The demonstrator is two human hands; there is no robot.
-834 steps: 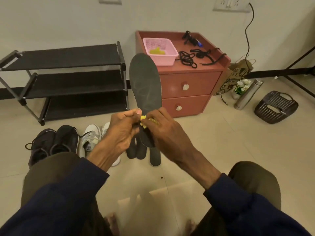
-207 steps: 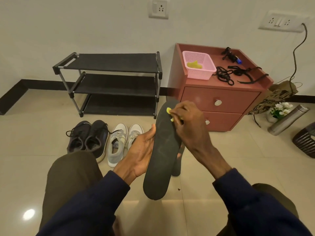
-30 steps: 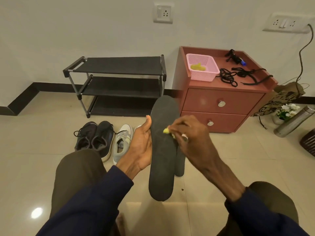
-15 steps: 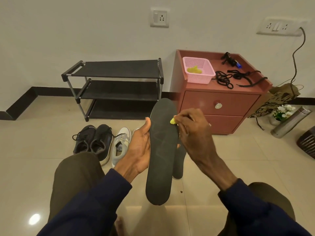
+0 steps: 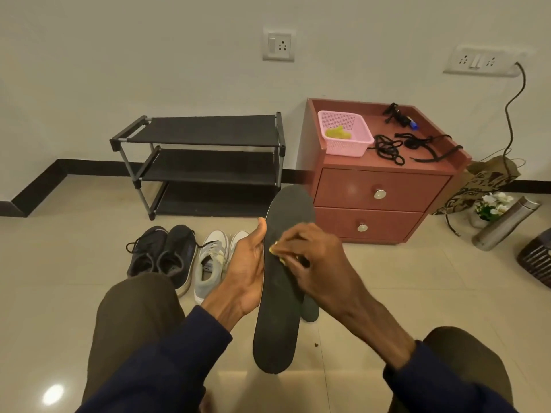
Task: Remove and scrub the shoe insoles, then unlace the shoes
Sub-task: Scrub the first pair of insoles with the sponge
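Black insole [image 5: 277, 323], long axis pointing away; left fingers [image 5: 261, 236] grip its edge, right fingers [image 5: 293, 238] pinch yellow scrubber [image 5: 272, 249] at mid-length.

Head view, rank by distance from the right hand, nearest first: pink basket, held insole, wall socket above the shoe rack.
1. Held insole: centre, touching the right hand and its yellow scrubber.
2. Pink basket: back right, on the cabinet.
3. Wall socket: far wall, above the shoe rack.

It was a home: tiled floor [image 5: 59, 263], a black shoe rack [image 5: 205, 135] and paired shoes [image 5: 176, 251] beyond the left grip [image 5: 246, 269], a red drawer cabinet [image 5: 384, 189] beyond the right grip [image 5: 316, 263], wall sockets [image 5: 278, 46] above.
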